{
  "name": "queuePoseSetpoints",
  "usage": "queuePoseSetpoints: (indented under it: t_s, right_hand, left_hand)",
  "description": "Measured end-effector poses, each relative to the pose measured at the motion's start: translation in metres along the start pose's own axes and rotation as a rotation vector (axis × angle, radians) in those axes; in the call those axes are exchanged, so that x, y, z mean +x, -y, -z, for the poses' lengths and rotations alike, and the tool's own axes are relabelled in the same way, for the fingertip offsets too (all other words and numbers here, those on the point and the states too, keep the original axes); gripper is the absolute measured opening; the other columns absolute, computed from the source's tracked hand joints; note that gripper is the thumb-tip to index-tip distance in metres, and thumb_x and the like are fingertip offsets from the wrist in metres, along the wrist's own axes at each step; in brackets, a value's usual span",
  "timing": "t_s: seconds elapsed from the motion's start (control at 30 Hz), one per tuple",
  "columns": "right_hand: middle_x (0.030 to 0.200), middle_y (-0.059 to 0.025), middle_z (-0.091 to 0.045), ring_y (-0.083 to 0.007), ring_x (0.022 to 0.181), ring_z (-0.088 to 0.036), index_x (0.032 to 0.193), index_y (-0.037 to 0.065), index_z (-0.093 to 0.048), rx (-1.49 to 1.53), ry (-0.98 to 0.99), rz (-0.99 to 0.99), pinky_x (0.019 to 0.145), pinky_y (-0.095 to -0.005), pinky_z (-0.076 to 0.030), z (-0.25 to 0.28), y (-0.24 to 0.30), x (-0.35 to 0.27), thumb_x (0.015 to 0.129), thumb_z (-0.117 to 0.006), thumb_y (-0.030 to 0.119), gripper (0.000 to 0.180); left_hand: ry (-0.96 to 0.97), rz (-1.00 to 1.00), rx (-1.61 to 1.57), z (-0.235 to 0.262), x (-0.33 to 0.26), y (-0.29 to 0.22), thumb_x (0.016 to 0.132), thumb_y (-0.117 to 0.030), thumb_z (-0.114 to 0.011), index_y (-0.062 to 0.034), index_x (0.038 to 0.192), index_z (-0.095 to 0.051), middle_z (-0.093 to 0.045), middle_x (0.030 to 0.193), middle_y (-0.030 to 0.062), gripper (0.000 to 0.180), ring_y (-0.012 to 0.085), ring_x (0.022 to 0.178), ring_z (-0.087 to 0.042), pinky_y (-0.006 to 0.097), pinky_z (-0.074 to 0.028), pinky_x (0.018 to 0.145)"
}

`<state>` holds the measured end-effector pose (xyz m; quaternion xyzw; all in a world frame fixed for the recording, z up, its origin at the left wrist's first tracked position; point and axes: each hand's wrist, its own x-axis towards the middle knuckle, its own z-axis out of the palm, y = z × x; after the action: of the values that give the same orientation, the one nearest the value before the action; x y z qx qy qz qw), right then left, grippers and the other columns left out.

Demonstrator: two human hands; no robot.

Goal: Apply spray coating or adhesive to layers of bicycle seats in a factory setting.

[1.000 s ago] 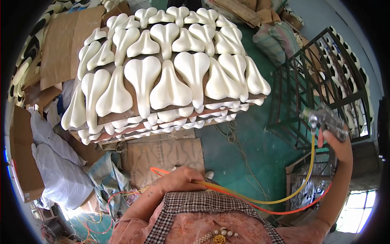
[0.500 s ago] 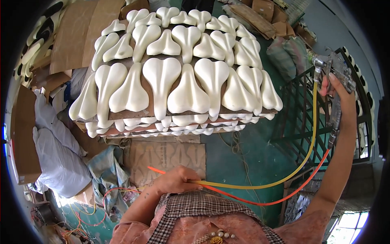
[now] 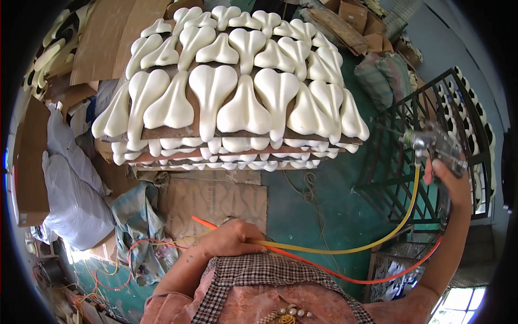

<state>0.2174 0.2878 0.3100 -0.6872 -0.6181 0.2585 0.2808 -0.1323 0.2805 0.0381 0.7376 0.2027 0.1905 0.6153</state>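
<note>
My right hand (image 3: 452, 178) is raised at the right and grips a metal spray gun (image 3: 429, 143) whose nozzle points left toward the stack. A yellow hose (image 3: 377, 237) and an orange hose (image 3: 372, 278) run from the gun down across my front. My left hand (image 3: 229, 240) is closed on both hoses near my waist. In front of me stands a stack of cardboard sheets (image 3: 162, 132) covered with several white saddle-shaped foam pieces (image 3: 243, 105), laid in rows on several layers.
A dark metal rack (image 3: 410, 162) stands at the right behind the spray gun. Flat cardboard (image 3: 216, 197) lies on the green floor under the stack. White sacks (image 3: 70, 200) and crumpled cloth (image 3: 135, 216) are at the left. Boxes and bags sit at the back right.
My right hand with the spray gun has come down from high at the right, its nozzle now level with the stack's side. My left hand stays on the hoses.
</note>
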Motion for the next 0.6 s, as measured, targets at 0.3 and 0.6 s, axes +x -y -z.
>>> queuePoseSetpoints:
  t_s: [0.3, 0.6]
  right_hand:
    - [0.067, -0.0060, -0.056, -0.0132, 0.058, -0.053, 0.089, -0.001, -0.057, 0.063, 0.013, 0.025, 0.060, -0.0270, -0.045, 0.020, -0.026, -0.077, 0.079, -0.059, 0.017, 0.021]
    - [0.067, -0.0063, -0.055, -0.0139, 0.057, -0.053, 0.090, -0.001, -0.057, 0.146, -0.103, 0.067, 0.059, -0.0280, -0.044, 0.018, -0.043, -0.133, 0.080, -0.058, 0.017, 0.021]
  left_hand:
    - [0.049, -0.045, 0.082, -0.068, -0.019, -0.022, 0.076, -0.015, -0.067, -0.0007, 0.086, -0.064, -0.059, 0.070, 0.0117, 0.018, 0.0275, 0.066, -0.057, 0.035, -0.044, 0.058]
    - [0.063, -0.035, 0.116, -0.115, -0.035, -0.033, 0.078, -0.023, -0.064, -0.0029, 0.077, -0.061, -0.057, 0.068, 0.0132, 0.020, 0.0312, 0.065, -0.055, 0.039, -0.043, 0.058]
